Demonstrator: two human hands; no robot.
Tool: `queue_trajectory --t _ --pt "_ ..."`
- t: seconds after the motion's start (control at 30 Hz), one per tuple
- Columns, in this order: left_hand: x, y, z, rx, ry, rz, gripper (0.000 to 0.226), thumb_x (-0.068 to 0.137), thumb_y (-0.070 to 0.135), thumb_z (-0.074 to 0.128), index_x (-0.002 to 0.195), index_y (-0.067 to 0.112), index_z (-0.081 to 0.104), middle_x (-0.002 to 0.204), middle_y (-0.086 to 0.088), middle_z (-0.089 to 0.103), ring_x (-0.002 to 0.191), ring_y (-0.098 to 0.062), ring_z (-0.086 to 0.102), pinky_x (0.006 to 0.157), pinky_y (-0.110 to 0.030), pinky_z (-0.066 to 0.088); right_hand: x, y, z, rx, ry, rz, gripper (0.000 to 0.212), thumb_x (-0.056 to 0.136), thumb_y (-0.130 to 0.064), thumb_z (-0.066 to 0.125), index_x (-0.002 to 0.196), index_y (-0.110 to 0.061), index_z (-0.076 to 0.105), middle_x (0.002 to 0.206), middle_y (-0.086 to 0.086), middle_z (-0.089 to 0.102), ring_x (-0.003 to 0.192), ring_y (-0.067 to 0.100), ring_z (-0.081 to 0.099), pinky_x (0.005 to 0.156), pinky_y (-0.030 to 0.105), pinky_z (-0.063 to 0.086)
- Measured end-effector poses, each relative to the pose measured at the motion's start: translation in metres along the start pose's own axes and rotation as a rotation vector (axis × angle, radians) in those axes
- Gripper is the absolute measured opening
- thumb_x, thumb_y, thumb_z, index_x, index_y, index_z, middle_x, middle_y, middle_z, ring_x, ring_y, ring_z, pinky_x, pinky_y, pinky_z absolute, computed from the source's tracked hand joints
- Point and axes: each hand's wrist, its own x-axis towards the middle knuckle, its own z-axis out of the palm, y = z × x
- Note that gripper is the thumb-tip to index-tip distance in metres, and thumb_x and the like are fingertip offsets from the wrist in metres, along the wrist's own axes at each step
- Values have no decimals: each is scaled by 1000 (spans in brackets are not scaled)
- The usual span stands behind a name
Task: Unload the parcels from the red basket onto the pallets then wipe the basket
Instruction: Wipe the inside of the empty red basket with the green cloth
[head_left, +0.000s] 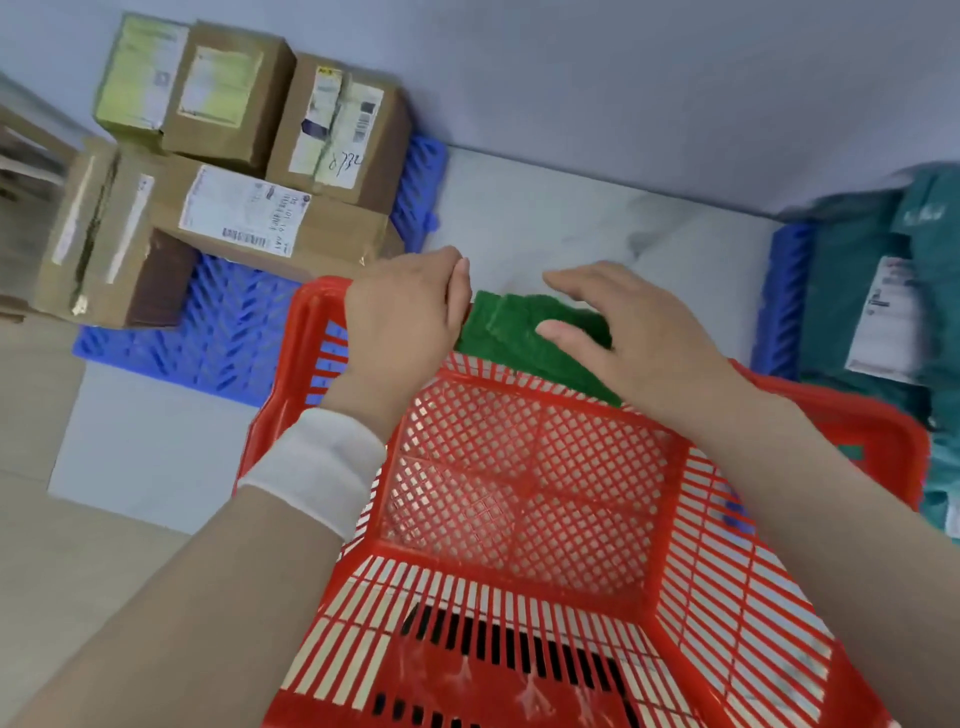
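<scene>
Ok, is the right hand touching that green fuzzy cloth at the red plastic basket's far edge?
Touching. The head view shows the right hand lying flat on the green fuzzy cloth, thumb pressed on it, no gap.

Grips the basket rim (318, 289) with the left hand (400, 325), fingers curled over, white band (317, 467) on the wrist; lays the right hand (623, 332) flat on the green cloth (506, 325), fingers straight, both forearms stretched forward.

basket (519, 493) in the front middle, cloth (519, 327) on its far rim, boxes (234, 171) on the left pallet (208, 338) behind it, bags (883, 312) on the right pallet (784, 291)
</scene>
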Motion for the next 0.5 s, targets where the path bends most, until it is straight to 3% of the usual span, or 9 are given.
queue_trajectory --t 0.1,0.17,0.27,0.33,0.43,0.5 --pt "-1 1 2 21 26 -1 36 91 28 33 68 11 54 60 -13 57 54 -33 52 51 -30 18 14 5 13 -200 -178 -3 50 87 -54 41 125 -24 49 120 3 61 109 26 55 79 35 40" --pt "-1 1 5 56 59 29 34 91 25 37 65 11 54 55 -11 56 49 -31 51 50 -28 16 14 6 21 -269 -72 -35 49 87 -56 35 114 -20 52 102 4 66 95 30 59 65 33 32" --pt "-2 1 9 48 72 21 36 92 27 34 67 11 54 56 -12 55 50 -32 50 49 -26 5 11 6 29 -333 59 -131 44 91 -50 31 99 -12 52 75 0 56 76 31 59 47 28 16" --pt "-2 0 10 46 97 2 37 93 29 33 68 11 54 56 -12 55 49 -31 47 48 -25 -1 13 3 30 -370 96 -117 40 95 -42 30 93 -9 51 67 4 56 68 34 57 46 29 11" --pt "-2 1 9 46 111 11 36 94 27 35 68 11 54 54 -11 53 47 -28 43 49 -21 -1 21 0 31 -358 112 17 43 97 -41 26 94 -8 54 72 16 58 63 32 43 55 33 23" --pt "-2 2 8 43 124 12 36 94 26 35 69 10 54 54 -11 52 47 -24 39 48 -24 0 29 1 26 -292 21 112 43 98 -41 25 87 -10 53 77 15 51 70 27 38 62 34 28"
